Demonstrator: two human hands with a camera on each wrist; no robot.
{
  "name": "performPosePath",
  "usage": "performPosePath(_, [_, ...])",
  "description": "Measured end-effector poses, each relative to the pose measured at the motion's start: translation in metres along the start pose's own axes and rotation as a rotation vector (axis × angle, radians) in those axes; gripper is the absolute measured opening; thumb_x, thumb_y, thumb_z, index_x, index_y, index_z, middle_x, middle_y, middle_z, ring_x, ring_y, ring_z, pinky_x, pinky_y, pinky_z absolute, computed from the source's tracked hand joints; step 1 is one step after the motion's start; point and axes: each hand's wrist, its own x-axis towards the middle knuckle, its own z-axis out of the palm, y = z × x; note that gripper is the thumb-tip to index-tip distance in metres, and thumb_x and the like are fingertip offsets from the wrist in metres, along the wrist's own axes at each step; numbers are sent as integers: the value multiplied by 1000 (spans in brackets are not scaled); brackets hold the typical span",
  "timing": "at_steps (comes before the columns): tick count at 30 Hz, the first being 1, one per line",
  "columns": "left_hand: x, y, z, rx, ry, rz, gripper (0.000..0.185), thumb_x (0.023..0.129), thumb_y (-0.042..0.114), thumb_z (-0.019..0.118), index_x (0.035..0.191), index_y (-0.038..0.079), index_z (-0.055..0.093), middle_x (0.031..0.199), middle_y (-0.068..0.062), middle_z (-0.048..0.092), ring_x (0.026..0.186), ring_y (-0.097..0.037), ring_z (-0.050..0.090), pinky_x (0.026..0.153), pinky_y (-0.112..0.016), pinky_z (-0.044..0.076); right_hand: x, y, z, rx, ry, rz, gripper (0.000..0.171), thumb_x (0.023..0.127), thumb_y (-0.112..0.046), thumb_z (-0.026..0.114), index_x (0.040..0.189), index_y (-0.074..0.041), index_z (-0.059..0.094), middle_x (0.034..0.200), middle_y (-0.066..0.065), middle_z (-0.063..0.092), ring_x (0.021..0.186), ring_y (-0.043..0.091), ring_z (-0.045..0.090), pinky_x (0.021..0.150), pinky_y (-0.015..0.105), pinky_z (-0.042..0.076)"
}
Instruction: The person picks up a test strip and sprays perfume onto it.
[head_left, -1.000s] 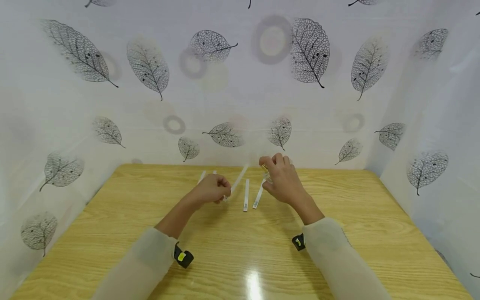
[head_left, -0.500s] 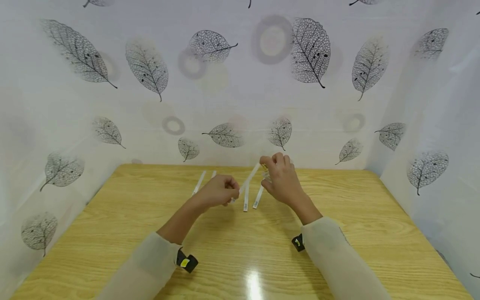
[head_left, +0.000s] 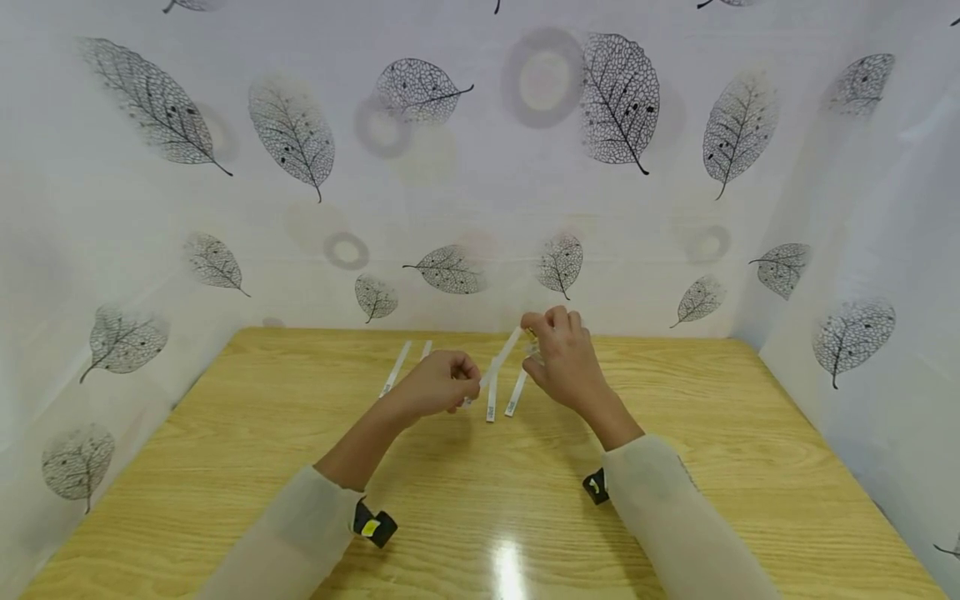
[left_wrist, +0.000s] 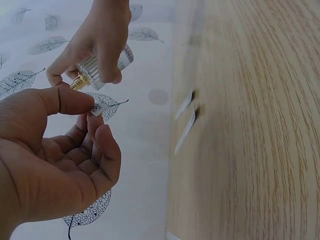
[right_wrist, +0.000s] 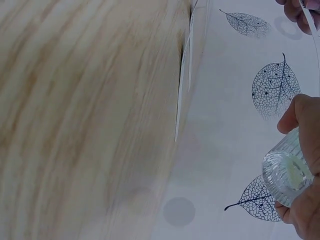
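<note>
My left hand [head_left: 438,385] pinches the lower end of a white paper test strip [head_left: 507,347] between thumb and forefinger. The strip slants up and away toward the other hand; in the left wrist view only its printed end shows. My right hand [head_left: 564,358] grips a ribbed clear glass perfume bottle [right_wrist: 285,167], raised off the table. A forefinger lies at the bottle's gold spray top [left_wrist: 78,82], close to the strip's upper end. In the head view most of the bottle is hidden by the right hand.
On the wooden table [head_left: 480,492] lie two white strips [head_left: 491,400] under the hands, and two more strips [head_left: 397,367] to the left, partly behind the left hand. A leaf-patterned curtain [head_left: 480,192] rises along the table's back and sides.
My left hand has moved right with the test strip, bringing its far end close to the bottle's spray top, then stays nearly still. The right hand has barely moved.
</note>
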Motion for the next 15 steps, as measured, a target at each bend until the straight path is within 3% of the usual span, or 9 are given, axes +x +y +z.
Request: performPosePath(15, [-3,5,1,2,-15,8,7,96,8,60,99,2,61,78,-8,56,63,-17,49,63,-38,49,1,-3,0,-39,-6,18,53,83,-9,80,125,-16,48,101,14,48,79,30,39,60,41,36])
